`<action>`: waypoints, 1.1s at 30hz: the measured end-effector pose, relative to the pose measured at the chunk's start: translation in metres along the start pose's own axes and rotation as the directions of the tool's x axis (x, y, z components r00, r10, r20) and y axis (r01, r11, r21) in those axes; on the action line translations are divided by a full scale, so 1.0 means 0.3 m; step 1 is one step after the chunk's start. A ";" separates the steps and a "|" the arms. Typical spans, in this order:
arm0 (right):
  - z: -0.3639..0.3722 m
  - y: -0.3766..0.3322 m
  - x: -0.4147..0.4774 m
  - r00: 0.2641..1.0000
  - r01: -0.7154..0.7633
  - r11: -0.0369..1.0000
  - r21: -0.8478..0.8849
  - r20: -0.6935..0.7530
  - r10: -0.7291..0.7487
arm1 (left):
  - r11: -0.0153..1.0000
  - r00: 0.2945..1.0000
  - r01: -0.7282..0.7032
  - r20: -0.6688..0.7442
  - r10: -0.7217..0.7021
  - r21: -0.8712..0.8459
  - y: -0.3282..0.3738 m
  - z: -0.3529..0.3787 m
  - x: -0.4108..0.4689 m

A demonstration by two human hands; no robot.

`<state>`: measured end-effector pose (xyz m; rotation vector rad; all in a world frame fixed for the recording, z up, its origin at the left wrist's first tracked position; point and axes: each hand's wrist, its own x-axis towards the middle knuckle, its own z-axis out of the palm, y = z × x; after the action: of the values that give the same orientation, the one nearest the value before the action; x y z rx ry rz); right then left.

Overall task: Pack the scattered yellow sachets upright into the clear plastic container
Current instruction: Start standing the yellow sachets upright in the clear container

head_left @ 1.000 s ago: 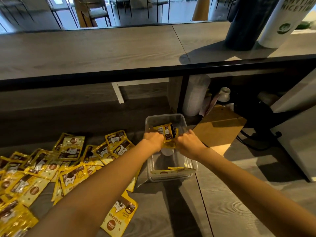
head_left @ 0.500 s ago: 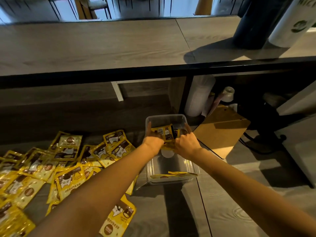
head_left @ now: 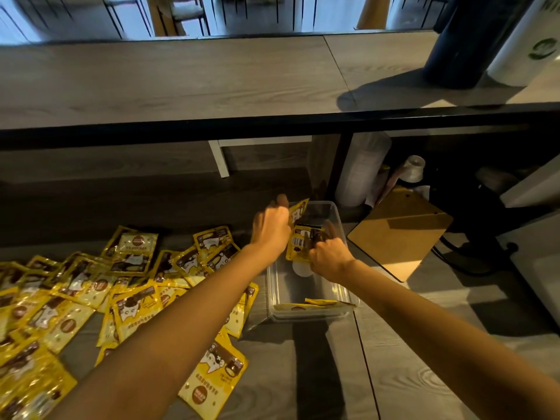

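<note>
Broadly, the grey wooden table (head_left: 409, 344) fills the lower half of the view, and a higher wooden ledge (head_left: 181, 80) with a black front edge runs above it. On the ledge, at the far right, a dark cylinder (head_left: 454, 47) stands just beside a white cylinder (head_left: 521, 47) with a green logo.

On the left part of the table lies the heap of scattered yellow sachets (head_left: 91, 298), overlapping each other, most of them flat. One loose sachet (head_left: 213, 377) lies alone, nearer to the person, beside the left forearm. A brown clipboard (head_left: 400, 234) lies to the right of the container, half in sunlight.

The clear plastic container (head_left: 315, 315) stands on the table between the heap and the clipboard. At its near wall a few packed sachets (head_left: 321, 304) sit low; I cannot tell if they lie flat or lean.

Both hands are over the far half of the container. The left hand (head_left: 271, 228) has its fingers curled and pinches a tilted sachet (head_left: 298, 209) at the far left corner. The right hand (head_left: 328, 256) grips a small upright bundle of sachets (head_left: 303, 242) inside the container, its fingers curled around the bundle.
</note>
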<state>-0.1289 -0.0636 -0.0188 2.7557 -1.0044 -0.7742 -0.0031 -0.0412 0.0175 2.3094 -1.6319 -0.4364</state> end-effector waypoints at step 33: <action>0.030 0.014 -0.267 0.940 -0.001 0.478 0.878 -0.162 0.300 | 0.920 0.863 -0.298 0.340 0.373 -0.253 -0.039 0.018 -0.254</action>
<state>-0.1880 -0.0160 0.0089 3.2745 -1.9587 0.3655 -0.0192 0.0342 0.0144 1.8212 -2.0215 -0.9618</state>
